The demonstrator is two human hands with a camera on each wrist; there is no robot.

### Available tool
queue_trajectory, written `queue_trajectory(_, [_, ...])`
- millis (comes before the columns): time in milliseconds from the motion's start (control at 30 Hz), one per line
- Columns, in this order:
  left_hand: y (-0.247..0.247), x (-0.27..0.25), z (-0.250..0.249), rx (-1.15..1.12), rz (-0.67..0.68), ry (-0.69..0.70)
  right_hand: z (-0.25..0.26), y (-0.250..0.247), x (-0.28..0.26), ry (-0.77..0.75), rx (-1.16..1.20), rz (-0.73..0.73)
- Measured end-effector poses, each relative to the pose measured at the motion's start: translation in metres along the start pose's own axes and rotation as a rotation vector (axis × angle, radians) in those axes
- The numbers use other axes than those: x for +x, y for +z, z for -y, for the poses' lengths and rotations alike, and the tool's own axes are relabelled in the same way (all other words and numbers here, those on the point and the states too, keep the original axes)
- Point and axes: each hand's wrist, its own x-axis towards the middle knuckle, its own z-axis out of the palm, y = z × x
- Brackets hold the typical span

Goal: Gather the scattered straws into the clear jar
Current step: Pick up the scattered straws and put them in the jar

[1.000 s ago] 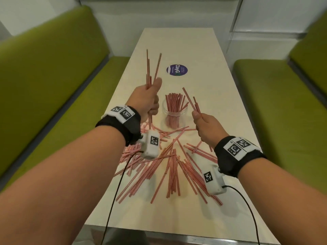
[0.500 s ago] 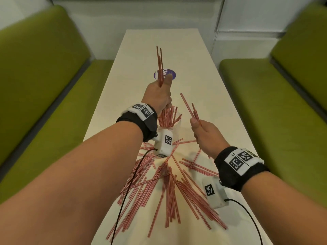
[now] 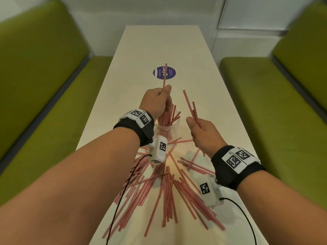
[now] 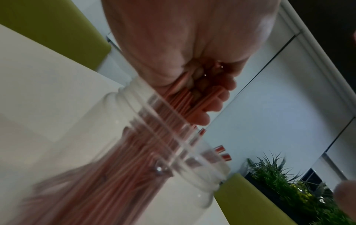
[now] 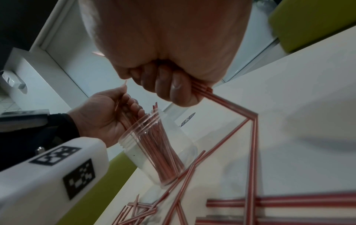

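The clear jar (image 3: 168, 128) stands upright on the white table (image 3: 166, 41), with several red-and-white striped straws fanning out of its mouth. My left hand (image 3: 156, 101) hovers just above the jar mouth and grips a straw (image 3: 165, 75) that points up; in the right wrist view its lower part (image 5: 117, 105) runs down towards the jar (image 5: 154, 146). To the right of the jar my right hand (image 3: 201, 133) grips a small bunch of straws (image 3: 190, 106); their lower ends (image 5: 227, 103) hang below the fist. Many loose straws (image 3: 168, 188) lie scattered in front of the jar.
A round purple sticker (image 3: 164, 72) lies on the table beyond the jar. Green benches (image 3: 53, 106) run along both sides, the right one (image 3: 276, 110) close to the table edge. Black cables (image 3: 122, 197) trail from the wrist cameras over the straw pile.
My left hand moved right and down from beside the jar to just above its mouth, and the straws it holds now stick up less. The right hand stayed beside the jar with its bunch.
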Motion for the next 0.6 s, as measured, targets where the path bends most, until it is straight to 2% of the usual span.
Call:
queue_trajectory(167, [-0.003, -0.005, -0.002, -0.072, -0.05, 0.068, 0.001, -0.001, -0.004, -0.01, -0.013, 0.011])
queue_trajectory(300, [-0.008, -0.007, -0.026, -0.138, -0.12, 0.164, 0.001, -0.002, -0.006, -0.009, -0.016, 0.009])
queue_trajectory(400, [-0.012, -0.003, -0.041, -0.256, -0.179, 0.114, 0.002, -0.003, -0.007, -0.012, -0.012, 0.005])
queue_trajectory(467, [-0.01, -0.006, -0.039, -0.28, -0.14, 0.065, 0.003, -0.002, -0.009, -0.007, -0.002, 0.006])
queue_trajectory(600, [-0.001, -0.014, -0.014, -0.114, -0.036, 0.02, 0.007, 0.001, -0.012, -0.006, 0.034, 0.005])
